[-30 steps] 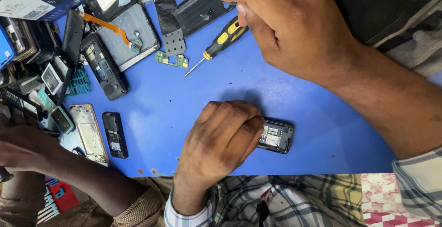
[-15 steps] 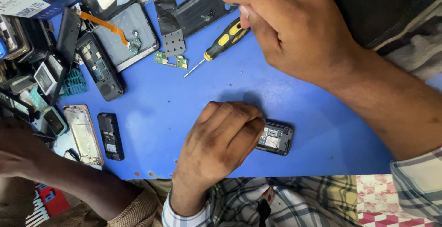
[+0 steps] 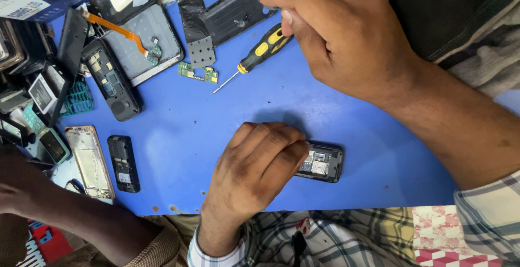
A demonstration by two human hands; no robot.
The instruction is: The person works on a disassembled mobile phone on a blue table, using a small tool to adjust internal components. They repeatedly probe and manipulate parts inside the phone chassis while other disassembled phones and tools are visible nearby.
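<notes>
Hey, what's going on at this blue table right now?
A person is working on opened phones over a blue mat. Their left hand presses down on a small black phone with its back open. Their right hand grips the handle of a black and yellow screwdriver, tip resting on the mat. Loose circuit boards, phone shells and back covers lie around, and another person's arm reaches in at lower left.

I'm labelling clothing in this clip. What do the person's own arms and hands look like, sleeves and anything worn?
Both hands are bare: no gloves, rings or watch show. The left hand comes out of a checked shirt cuff in white, grey and dark lines. The right hand has a bare forearm; its checked sleeve is pushed up the arm.
</notes>
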